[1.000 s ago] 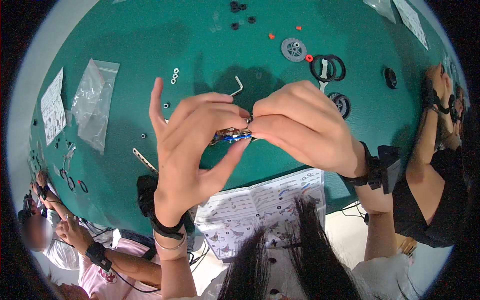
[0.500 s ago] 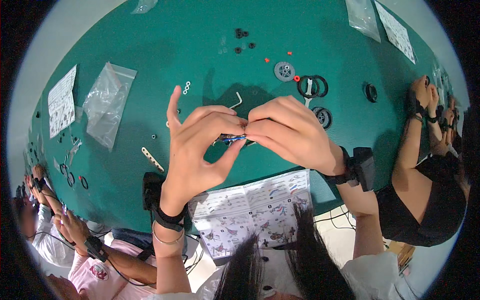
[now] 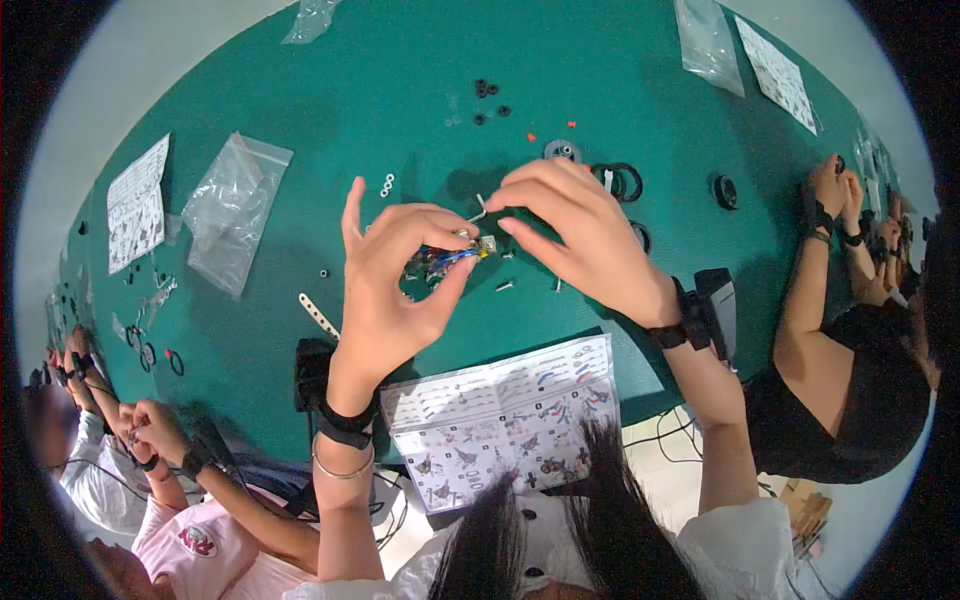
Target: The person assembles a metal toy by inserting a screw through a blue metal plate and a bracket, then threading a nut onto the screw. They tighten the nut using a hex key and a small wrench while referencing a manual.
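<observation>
My left hand (image 3: 385,285) pinches a small model assembly (image 3: 437,262) of metal, blue and yellow pieces between thumb and fingers. The fingers cover part of it, so its exact kind cannot be made out. To its right, my right hand (image 3: 580,235) has its thumb and fingers apart with nothing between them. Its index fingertip is close to an L-shaped hex key (image 3: 480,209) on the green table; whether they touch is unclear. Small screws (image 3: 505,286) lie below the right hand. A cream perforated strip (image 3: 319,315) lies left of my left wrist.
A printed instruction sheet (image 3: 505,425) lies at the near table edge. Black tyres (image 3: 627,182), a grey wheel (image 3: 562,151), white rings (image 3: 387,185) and black small parts (image 3: 484,89) are spread beyond my hands. A plastic bag (image 3: 238,215) lies left. Other people work at both sides.
My right hand has let go of the assembly and moved away from it, its fingers opening near the hex key. My left hand still holds the assembly, now more exposed.
</observation>
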Demonstrator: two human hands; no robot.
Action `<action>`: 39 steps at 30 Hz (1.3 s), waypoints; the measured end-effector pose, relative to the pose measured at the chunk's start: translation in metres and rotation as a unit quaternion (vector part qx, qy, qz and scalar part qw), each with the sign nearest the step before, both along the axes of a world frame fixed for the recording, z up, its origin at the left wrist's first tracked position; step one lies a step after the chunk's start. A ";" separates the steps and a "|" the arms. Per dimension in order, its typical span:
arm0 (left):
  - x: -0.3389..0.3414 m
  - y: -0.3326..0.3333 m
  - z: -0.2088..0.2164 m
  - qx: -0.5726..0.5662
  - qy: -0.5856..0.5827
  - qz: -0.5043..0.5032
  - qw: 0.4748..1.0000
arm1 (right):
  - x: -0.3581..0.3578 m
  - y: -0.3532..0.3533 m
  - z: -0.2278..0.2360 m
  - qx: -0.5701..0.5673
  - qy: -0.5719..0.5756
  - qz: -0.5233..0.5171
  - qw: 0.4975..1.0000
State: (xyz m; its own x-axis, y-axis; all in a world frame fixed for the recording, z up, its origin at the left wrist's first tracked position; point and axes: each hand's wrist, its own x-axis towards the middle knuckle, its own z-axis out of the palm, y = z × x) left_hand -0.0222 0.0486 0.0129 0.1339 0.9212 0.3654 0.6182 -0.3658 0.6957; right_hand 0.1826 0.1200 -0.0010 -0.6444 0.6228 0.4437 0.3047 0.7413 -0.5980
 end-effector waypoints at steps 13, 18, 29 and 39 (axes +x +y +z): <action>-0.014 0.003 -0.004 0.002 -0.045 0.107 0.993 | -0.027 0.009 0.003 0.208 -0.191 0.035 0.959; -0.019 -0.001 -0.012 -0.001 -0.064 0.134 0.989 | -0.040 0.002 0.003 0.297 -0.286 0.029 0.911; -0.007 0.007 -0.010 0.079 0.001 0.134 0.988 | -0.033 0.014 0.032 0.260 -0.409 0.076 0.871; -0.007 -0.001 -0.009 0.039 -0.015 0.142 0.989 | -0.024 -0.013 0.026 -0.063 -0.093 -0.002 0.994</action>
State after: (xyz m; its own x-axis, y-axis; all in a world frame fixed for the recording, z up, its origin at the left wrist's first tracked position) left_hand -0.0292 0.0479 0.0038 -0.1381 0.8890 0.4367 0.6832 -0.2337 0.6918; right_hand 0.1581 0.1071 0.0246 -0.7052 0.6689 0.2353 0.4213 0.6621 -0.6197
